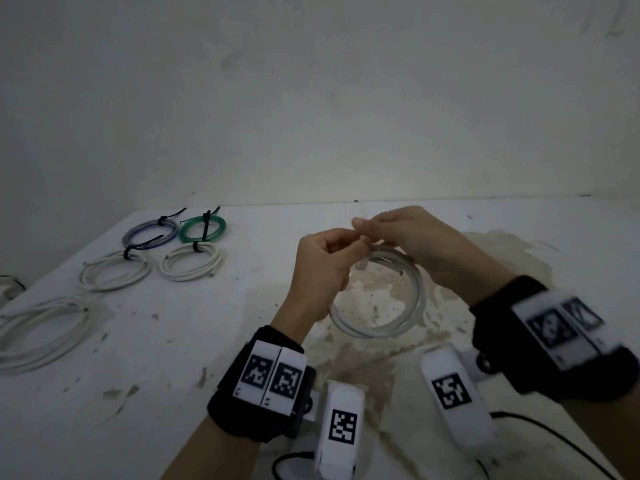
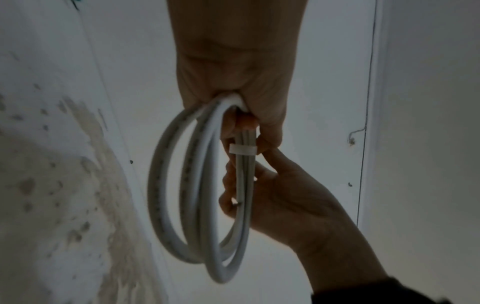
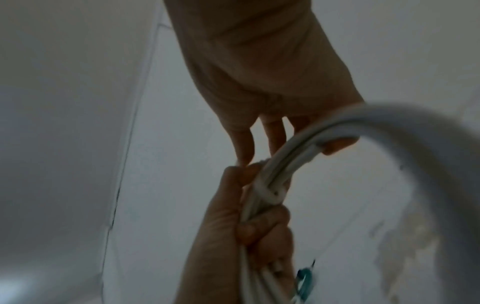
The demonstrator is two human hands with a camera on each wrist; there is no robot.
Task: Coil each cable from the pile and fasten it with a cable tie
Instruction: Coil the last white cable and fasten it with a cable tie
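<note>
I have the white cable coil (image 1: 381,299) held up above the stained middle of the tabletop (image 1: 173,341), its top arc caught between my two hands and the rest of the loop hanging toward me. From the head view I can only see the hands meeting at the top of the coil; the left wrist view gives me what that one hides, a white cable tie (image 2: 242,148) wrapped as a band around the gathered strands, and the right wrist view shows its small locking head (image 3: 272,194) sitting on the bundle. My left hand (image 1: 325,268) is curled round the strands just below the tie, fingers closed on the coil. My right hand (image 1: 412,244) comes in from the right, its fingertips pinching at the tie beside the left thumb, with one lower finger hooked under the cable. Farther out, at the far left of the tabletop, four tied coils lie together: a bluish one (image 1: 150,233), a green one (image 1: 202,229) and two white ones (image 1: 116,270) (image 1: 190,261), each with a black tie. Nearer on the left edge lies a loose white cable (image 1: 41,330).
</note>
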